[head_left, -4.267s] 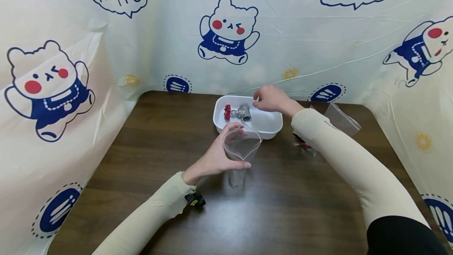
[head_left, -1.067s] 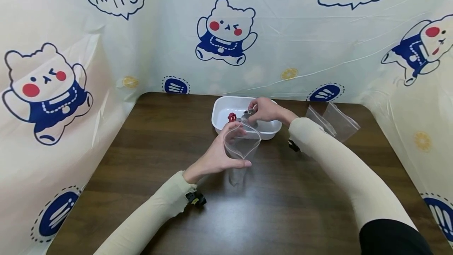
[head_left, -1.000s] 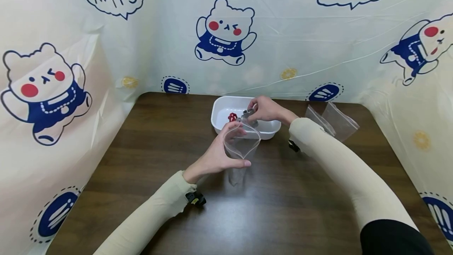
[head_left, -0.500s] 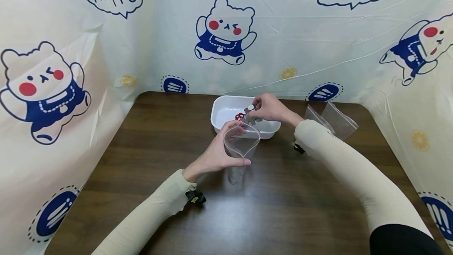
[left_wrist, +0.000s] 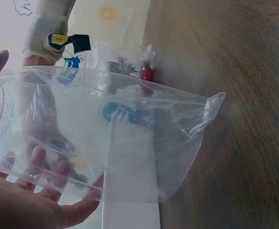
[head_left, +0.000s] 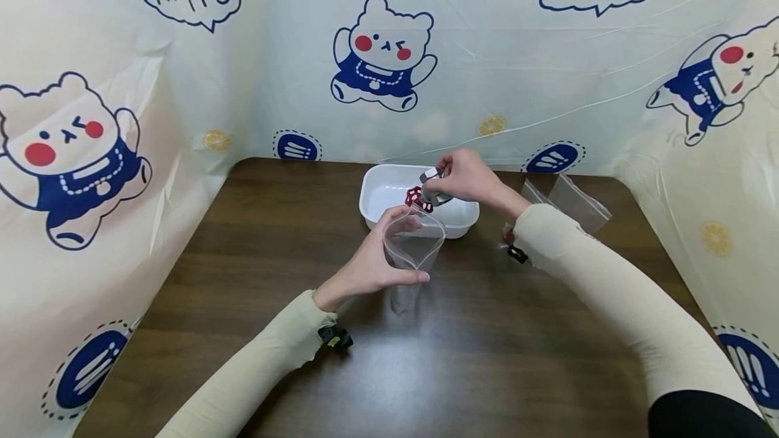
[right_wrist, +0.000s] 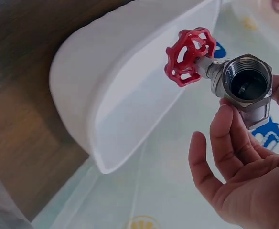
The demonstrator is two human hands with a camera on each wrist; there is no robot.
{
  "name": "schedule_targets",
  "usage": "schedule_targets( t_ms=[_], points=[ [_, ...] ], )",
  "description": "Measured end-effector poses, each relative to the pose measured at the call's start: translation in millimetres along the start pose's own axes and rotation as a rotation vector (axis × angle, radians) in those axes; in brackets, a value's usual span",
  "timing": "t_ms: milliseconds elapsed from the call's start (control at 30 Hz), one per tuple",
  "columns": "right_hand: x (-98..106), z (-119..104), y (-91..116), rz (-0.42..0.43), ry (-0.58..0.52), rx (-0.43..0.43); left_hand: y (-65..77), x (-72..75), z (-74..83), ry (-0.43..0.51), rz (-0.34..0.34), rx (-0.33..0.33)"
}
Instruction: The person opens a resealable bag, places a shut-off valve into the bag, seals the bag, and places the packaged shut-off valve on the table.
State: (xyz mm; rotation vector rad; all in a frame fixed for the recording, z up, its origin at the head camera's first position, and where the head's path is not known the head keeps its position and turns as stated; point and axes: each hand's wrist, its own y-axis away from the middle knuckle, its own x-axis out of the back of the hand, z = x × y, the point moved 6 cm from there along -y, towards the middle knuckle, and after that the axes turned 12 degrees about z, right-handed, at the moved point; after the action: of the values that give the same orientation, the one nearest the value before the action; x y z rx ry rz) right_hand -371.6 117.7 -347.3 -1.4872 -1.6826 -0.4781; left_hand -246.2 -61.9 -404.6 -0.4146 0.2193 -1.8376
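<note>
My left hand (head_left: 365,265) grips a clear zip-lock bag (head_left: 415,249) around its mouth, which is spread wide, thumb on the near edge and fingers on the far one. The bag hangs above the table and nothing shows inside it. In my right hand (head_left: 468,178) a metal valve (right_wrist: 247,78) is pinched by its body, its red handwheel (right_wrist: 191,56) pointing away from the palm. The valve is over the white tray (head_left: 371,198), just beyond the bag's mouth in the head view. Its threaded opening faces the right wrist camera.
Two flat clear bags (head_left: 578,201) lie at the back right of the brown table (head_left: 292,222). A bagged valve with a red wheel (left_wrist: 146,72) sits beside the tray, mostly behind my right forearm in the head view. A patterned curtain (head_left: 280,53) encloses the table.
The valve first lay in the tray; my right hand took hold of it, then raised and turned it so the red wheel faces forward. My left hand and the bag stay nearly still.
</note>
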Motion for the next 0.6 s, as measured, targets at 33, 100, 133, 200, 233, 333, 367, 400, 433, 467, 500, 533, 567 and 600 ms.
schedule_targets(
  t_ms=[33, 100, 133, 200, 233, 333, 367, 400, 433, 467, 500, 533, 567, 600],
  points=[
    [2.3, -2.0, 1.1, 0.005, 0.001, -0.004, 0.1, 0.0, -0.2, -0.002, -0.001, 0.001],
    [7.3, -7.3, 3.7, 0.021, 0.003, -0.011, 0.3, 0.0, -0.4, -0.006, 0.000, 0.003],
    [10.2, -10.2, 4.7, 0.031, 0.003, -0.011, 0.3, 0.0, -0.2, -0.008, 0.001, 0.003],
    [15.6, -16.1, 6.9, 0.050, 0.004, -0.013, 0.1, 0.1, -0.5, -0.012, 0.002, 0.003],
    [18.3, -19.0, 8.1, 0.058, 0.003, -0.015, -0.1, 0.1, -0.5, -0.013, 0.003, 0.003],
    [25.7, -27.3, 12.1, 0.075, -0.002, -0.014, -0.7, -0.1, -0.4, -0.012, 0.004, -0.001],
    [27.8, -29.8, 13.4, 0.077, -0.006, -0.011, -0.8, -0.2, -0.3, -0.012, 0.005, -0.001],
    [29.7, -32.3, 14.9, 0.081, -0.011, -0.006, -0.8, -0.3, -0.2, -0.012, 0.005, -0.003],
    [31.6, -34.5, 16.4, 0.083, -0.016, -0.002, -0.8, -0.4, 0.1, -0.014, 0.005, -0.005],
    [33.8, -36.9, 18.0, 0.089, -0.022, 0.003, -0.8, -0.5, 0.1, -0.017, 0.005, -0.006],
    [35.8, -39.3, 19.5, 0.094, -0.027, 0.010, -0.8, -0.3, 0.2, -0.020, 0.006, -0.008],
    [38.1, -41.7, 21.0, 0.100, -0.032, 0.017, -0.8, -0.2, 0.1, -0.025, 0.008, -0.011],
    [40.4, -43.9, 22.5, 0.105, -0.034, 0.025, -0.7, 0.0, 0.2, -0.031, 0.011, -0.011],
    [42.9, -46.1, 24.1, 0.112, -0.039, 0.031, -0.7, 0.3, 0.1, -0.035, 0.012, -0.012]
  ],
)
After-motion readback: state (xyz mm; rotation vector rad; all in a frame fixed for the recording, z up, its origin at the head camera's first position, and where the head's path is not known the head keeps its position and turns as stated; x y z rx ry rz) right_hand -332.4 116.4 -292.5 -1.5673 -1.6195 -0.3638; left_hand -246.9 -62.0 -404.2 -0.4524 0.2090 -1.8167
